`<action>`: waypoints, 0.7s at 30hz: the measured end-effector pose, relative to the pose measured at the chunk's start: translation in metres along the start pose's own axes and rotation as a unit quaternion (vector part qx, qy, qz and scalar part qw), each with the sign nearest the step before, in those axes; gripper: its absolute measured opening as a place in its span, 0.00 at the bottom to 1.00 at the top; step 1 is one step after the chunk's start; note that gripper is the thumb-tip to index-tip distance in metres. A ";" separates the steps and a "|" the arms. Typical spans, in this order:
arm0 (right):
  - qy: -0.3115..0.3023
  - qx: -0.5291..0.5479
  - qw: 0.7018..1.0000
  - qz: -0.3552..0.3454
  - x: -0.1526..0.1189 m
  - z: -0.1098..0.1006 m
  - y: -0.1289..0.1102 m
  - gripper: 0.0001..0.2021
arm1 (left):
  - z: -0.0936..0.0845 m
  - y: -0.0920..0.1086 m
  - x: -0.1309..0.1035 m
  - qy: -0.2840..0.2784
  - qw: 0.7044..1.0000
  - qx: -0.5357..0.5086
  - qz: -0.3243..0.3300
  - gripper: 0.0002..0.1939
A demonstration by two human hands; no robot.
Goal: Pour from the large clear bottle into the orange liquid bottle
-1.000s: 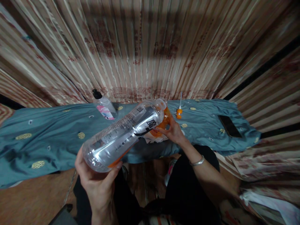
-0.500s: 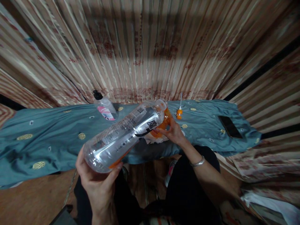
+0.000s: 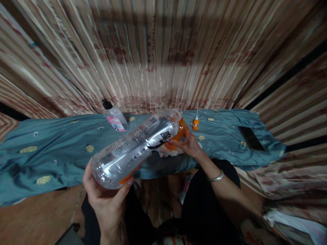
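Observation:
My left hand (image 3: pixel 107 194) grips the base of a large clear bottle (image 3: pixel 135 149), which is tilted with its open neck up to the right. My right hand (image 3: pixel 189 143) holds an orange bottle (image 3: pixel 182 131), partly hidden behind the clear bottle's neck. Whether the two bottle mouths touch cannot be seen. A crumpled white sheet (image 3: pixel 170 153) lies under the orange bottle. Beyond my right hand, an orange pump top (image 3: pixel 195 124) with a pale tube rests on the cloth.
A clear pump bottle (image 3: pixel 116 119) with a black top and pink label is at the back left. A dark phone (image 3: pixel 251 138) lies at the right on the teal patterned cloth (image 3: pixel 63 146). Striped curtains (image 3: pixel 163 51) hang behind and at both sides.

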State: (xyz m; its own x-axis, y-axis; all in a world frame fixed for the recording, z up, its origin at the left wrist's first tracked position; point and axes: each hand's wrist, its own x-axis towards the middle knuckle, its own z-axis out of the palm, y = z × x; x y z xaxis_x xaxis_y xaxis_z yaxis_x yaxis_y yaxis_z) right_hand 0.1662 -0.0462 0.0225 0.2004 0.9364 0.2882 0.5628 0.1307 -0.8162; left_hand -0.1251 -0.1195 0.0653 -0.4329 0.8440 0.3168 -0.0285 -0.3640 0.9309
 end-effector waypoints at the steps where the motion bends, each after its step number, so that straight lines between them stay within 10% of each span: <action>1: 0.000 -0.001 1.000 0.000 0.000 0.000 0.000 0.38 | 0.000 0.000 0.000 0.000 1.000 -0.001 0.001 0.53; 21: 0.002 -0.003 1.000 0.008 -0.001 0.002 0.002 0.39 | 0.000 0.001 0.000 -0.002 1.000 0.003 0.016 0.52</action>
State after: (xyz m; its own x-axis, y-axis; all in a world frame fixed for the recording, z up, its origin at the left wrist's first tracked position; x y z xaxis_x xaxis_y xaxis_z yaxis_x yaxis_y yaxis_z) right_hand 0.1657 -0.0462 0.0198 0.2125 0.9368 0.2780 0.5639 0.1148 -0.8178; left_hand -0.1247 -0.1200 0.0665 -0.4294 0.8340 0.3464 -0.0096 -0.3877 0.9217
